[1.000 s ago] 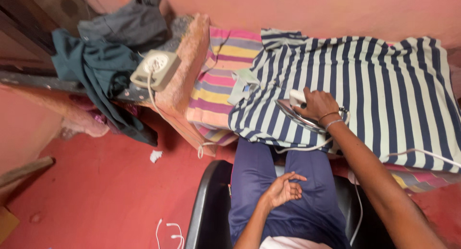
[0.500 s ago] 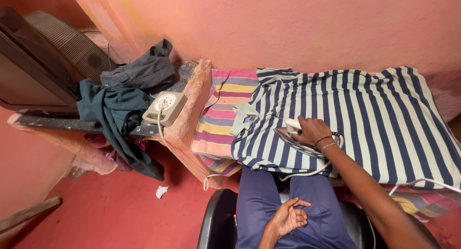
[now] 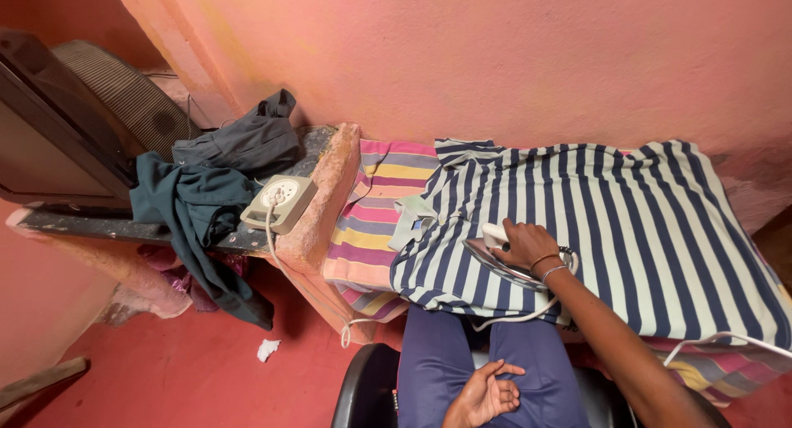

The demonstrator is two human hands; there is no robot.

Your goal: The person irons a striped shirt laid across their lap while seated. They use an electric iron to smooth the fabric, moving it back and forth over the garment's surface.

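Fingers of my right hand stay wrapped round the iron handle, pressing the striped shirt; it has slid slightly toward the collar. Below, my left hand lies loosely curled on my lap.

- A rough pink plastered wall fills the back, unevenly lit, brighter at the middle.
- The red painted floor carries a small crumpled white paper scrap.
- A dark stone shelf juts from the wall at the left, bearing a heap of dark grey and teal clothes and a beige socket box.
- A dark slatted panel leans in the left corner.
- A black padded chair stands at the bottom.
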